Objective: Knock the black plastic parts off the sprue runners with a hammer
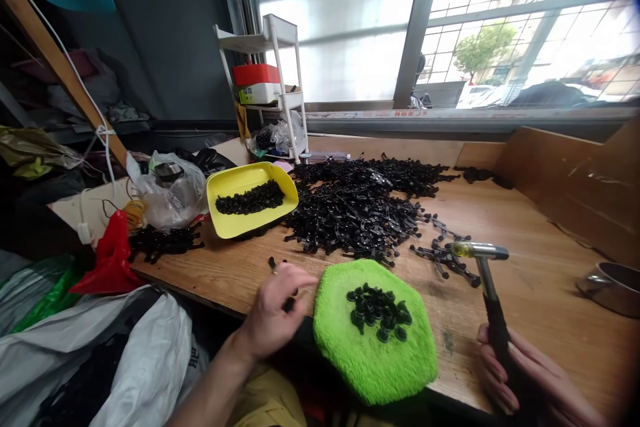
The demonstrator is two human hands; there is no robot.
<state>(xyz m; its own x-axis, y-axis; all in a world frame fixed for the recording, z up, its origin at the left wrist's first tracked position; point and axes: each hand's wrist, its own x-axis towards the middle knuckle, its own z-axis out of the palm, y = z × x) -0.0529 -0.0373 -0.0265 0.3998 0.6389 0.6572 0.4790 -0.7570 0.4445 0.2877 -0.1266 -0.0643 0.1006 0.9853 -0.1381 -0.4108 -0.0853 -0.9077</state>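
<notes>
My right hand is wrapped around the dark handle of a small hammer, its head up with a yellowish face on the left end. Closed around a black plastic part, my left hand is just left of the green fuzzy pad; bits of the part show above the knuckles and below the fingers. A cluster of small black round-headed pieces lies on the pad. Beyond it, a large pile of black plastic clip-like parts spreads across the wooden table. A few loose black parts lie close to the hammer head.
A yellow tray holding small black pieces stands behind my left hand. A metal cup is at far right, near a cardboard sheet. A white shelf rack stands by the window. Bags, including a white sack, crowd the left.
</notes>
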